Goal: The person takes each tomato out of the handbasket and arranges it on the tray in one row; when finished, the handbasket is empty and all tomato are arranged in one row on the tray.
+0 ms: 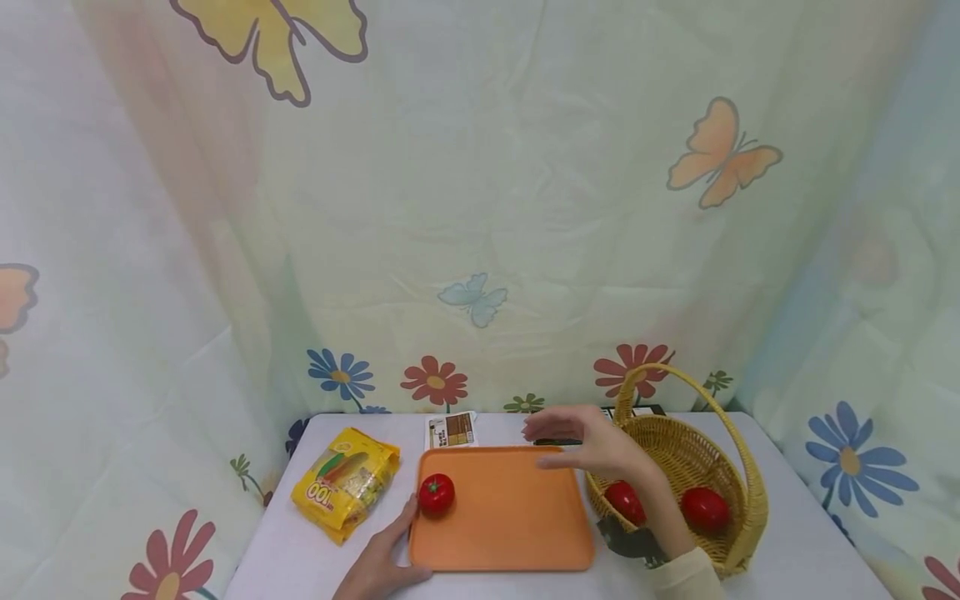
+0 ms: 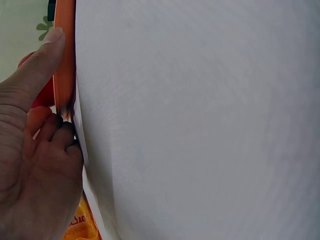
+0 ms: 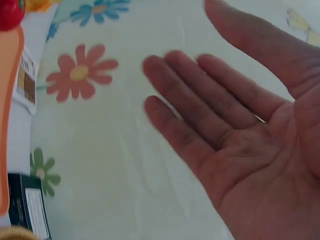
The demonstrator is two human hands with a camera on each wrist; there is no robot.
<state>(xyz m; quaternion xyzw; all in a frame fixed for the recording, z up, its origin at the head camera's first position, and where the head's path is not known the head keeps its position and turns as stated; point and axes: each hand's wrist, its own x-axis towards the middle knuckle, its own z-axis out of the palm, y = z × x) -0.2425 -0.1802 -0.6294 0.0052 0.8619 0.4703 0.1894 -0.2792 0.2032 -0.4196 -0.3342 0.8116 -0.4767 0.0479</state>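
My left hand [image 1: 384, 557] holds the near left corner of an orange tray [image 1: 517, 517]. In the left wrist view, its thumb lies along the tray's side and its fingers bend at the corner. A red tomato [image 1: 437, 495] with a green stem mark sits on the tray's left part. My right hand [image 1: 588, 442] hovers over the tray's far right corner, palm bare and fingers apart from the thumb, holding nothing. Under the right forearm, a yellow wicker basket [image 1: 675, 433] contains two red, rounded things [image 1: 705, 510], one partly hidden by the arm.
A yellow snack bag [image 1: 345, 485] lies left of the tray. Behind the tray is a brown-and-white packet [image 1: 452, 430]; a dark box [image 3: 29, 205] stands by the basket. The basket's tall handle [image 1: 716, 400] arches up at the right. A printed curtain [image 1: 480, 208] borders the table.
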